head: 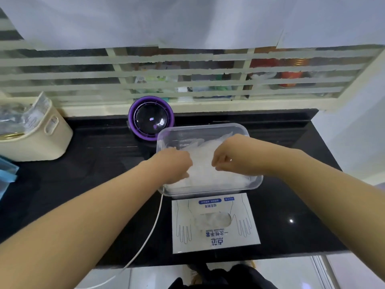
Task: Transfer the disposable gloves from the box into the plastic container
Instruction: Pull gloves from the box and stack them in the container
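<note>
A clear plastic container (212, 129) stands on the black counter, filled with a heap of thin translucent disposable gloves (203, 163). My left hand (174, 163) and my right hand (231, 157) are both inside it, fingers curled down onto the gloves and pinching them. In front of the container lies the flat white glove box (214, 224) with blue print and glove outlines. A few gloves (213, 221) show through its oval opening.
A purple round device (151, 117) sits behind the container, and a white cable (145, 238) runs off the counter's front edge. A cream basket (39, 136) with packets stands at the left, a blue item (7, 174) beside it. A taped window grille rises behind.
</note>
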Demonstrator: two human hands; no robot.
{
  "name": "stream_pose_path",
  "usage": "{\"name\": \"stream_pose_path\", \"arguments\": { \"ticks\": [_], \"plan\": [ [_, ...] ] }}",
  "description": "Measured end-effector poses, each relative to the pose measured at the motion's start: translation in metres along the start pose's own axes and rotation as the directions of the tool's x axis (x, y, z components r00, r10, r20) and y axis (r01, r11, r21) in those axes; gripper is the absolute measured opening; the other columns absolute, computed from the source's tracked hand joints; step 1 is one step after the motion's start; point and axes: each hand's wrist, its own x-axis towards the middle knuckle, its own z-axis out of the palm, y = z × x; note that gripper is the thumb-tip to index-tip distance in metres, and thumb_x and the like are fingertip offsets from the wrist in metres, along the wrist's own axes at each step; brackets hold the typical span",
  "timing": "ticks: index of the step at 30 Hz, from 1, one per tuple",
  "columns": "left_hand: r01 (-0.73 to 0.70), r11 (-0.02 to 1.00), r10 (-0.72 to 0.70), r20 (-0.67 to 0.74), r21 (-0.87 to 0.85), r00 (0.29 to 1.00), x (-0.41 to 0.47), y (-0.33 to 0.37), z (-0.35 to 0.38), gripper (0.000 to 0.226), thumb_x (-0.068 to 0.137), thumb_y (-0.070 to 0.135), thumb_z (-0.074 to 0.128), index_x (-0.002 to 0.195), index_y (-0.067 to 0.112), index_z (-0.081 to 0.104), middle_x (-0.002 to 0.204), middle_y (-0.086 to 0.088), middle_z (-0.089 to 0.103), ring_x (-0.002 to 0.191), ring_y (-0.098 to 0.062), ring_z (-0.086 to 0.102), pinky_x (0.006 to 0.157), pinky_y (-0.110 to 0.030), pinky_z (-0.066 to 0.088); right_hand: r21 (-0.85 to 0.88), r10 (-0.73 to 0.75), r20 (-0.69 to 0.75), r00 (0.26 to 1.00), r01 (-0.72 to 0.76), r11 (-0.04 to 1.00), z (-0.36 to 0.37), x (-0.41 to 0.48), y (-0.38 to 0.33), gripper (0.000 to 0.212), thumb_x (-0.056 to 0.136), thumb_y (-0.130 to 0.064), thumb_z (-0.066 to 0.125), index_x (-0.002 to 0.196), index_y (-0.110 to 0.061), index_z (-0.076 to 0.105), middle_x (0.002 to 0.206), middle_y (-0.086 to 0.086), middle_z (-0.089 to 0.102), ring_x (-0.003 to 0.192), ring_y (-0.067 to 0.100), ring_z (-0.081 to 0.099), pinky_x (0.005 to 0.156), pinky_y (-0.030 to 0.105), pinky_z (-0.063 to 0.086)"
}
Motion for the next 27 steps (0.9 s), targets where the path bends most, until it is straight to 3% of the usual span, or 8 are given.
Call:
{"name": "stream_pose_path", "arguments": {
  "ticks": [3,6,9,11,14,17,21,27],
  "plan": [
    [-0.027,0.996,0.006,-0.223,-0.088,0.975,-0.028,0.001,-0.001,0.037,0.102,0.026,0.041,0.140,0.026,0.046,0.139,0.006,0.047,0.113,-0.018,0.057,0.090,-0.032,0.049,0.056,-0.112,0.108,0.988,0.106,0.993,0.010,-0.021,-0.014,0.024,0.094,-0.025,0.054,0.108,-0.016,0.071,0.107,-0.005,0.070,0.096,0.012,0.063,0.092,0.025,0.049],
    [-0.251,0.967,0.178,-0.570,-0.051,0.802,-0.061,0.011,0.010,0.027,0.088,0.011,0.064,0.113,0.020,0.066,0.108,0.003,0.065,0.071,-0.017,0.065,0.055,-0.029,0.053,0.002,-0.125,0.341,0.932,0.132,0.991,0.047,-0.034,-0.014,0.028,0.097,-0.024,0.050,0.120,-0.020,0.066,0.117,-0.005,0.066,0.104,0.014,0.061,0.097,0.032,0.047],
    [-0.452,0.892,0.352,-0.663,0.023,0.661,-0.077,0.026,0.033,0.018,0.082,0.010,0.057,0.093,0.016,0.070,0.090,0.001,0.067,0.050,-0.018,0.057,0.042,-0.026,0.047,-0.143,-0.070,0.417,0.906,0.142,0.979,0.092,-0.034,-0.001,0.040,0.099,-0.015,0.043,0.138,-0.022,0.048,0.138,-0.003,0.049,0.120,0.020,0.051,0.102,0.033,0.041],
    [-0.509,0.860,0.412,-0.615,0.020,0.672,-0.078,0.037,0.053,0.022,0.083,0.014,0.052,0.095,0.018,0.069,0.090,0.002,0.066,0.052,-0.020,0.059,0.041,-0.028,0.048,-0.196,-0.080,0.375,0.923,0.163,0.967,0.111,-0.031,0.007,0.044,0.098,-0.010,0.043,0.140,-0.023,0.043,0.139,-0.002,0.045,0.119,0.023,0.050,0.100,0.035,0.043],
    [-0.491,0.871,0.449,-0.438,0.020,0.779,-0.069,0.049,0.079,0.031,0.082,0.022,0.069,0.113,0.023,0.067,0.112,0.003,0.066,0.087,-0.020,0.067,0.067,-0.029,0.056,-0.242,-0.088,0.341,0.936,0.178,0.954,0.126,-0.029,0.011,0.049,0.094,-0.006,0.045,0.141,-0.019,0.038,0.145,0.000,0.038,0.122,0.026,0.049,0.097,0.040,0.045],
    [-0.382,0.923,0.371,-0.182,-0.030,0.911,-0.066,0.057,0.088,0.049,0.098,0.036,0.050,0.144,0.025,0.038,0.153,0.001,0.035,0.141,-0.024,0.029,0.115,-0.038,0.024,-0.243,-0.066,0.332,0.941,0.153,0.958,0.138,-0.029,0.012,0.053,0.093,-0.006,0.046,0.144,-0.018,0.033,0.150,-0.001,0.031,0.123,0.029,0.048,0.097,0.043,0.046],
    [-0.317,0.947,0.316,-0.044,-0.045,0.948,-0.062,0.063,0.089,0.055,0.101,0.044,0.037,0.151,0.027,0.023,0.159,0.005,0.018,0.148,-0.021,0.003,0.121,-0.043,0.003,-0.222,-0.053,0.299,0.953,0.124,0.967,0.146,-0.030,0.010,0.051,0.094,-0.011,0.049,0.143,-0.018,0.032,0.149,-0.003,0.030,0.110,0.030,0.056,0.090,0.042,0.050],
    [-0.314,0.947,0.316,0.018,-0.069,0.949,-0.055,0.066,0.082,0.054,0.099,0.048,0.041,0.146,0.024,0.032,0.156,0.006,0.029,0.148,-0.022,0.000,0.121,-0.044,0.000,-0.241,-0.198,0.175,0.964,0.237,0.941,0.143,-0.018,0.017,0.033,0.097,-0.018,0.049,0.129,-0.027,0.049,0.125,-0.003,0.058,0.107,0.024,0.060,0.089,0.038,0.050]
  ]
}}
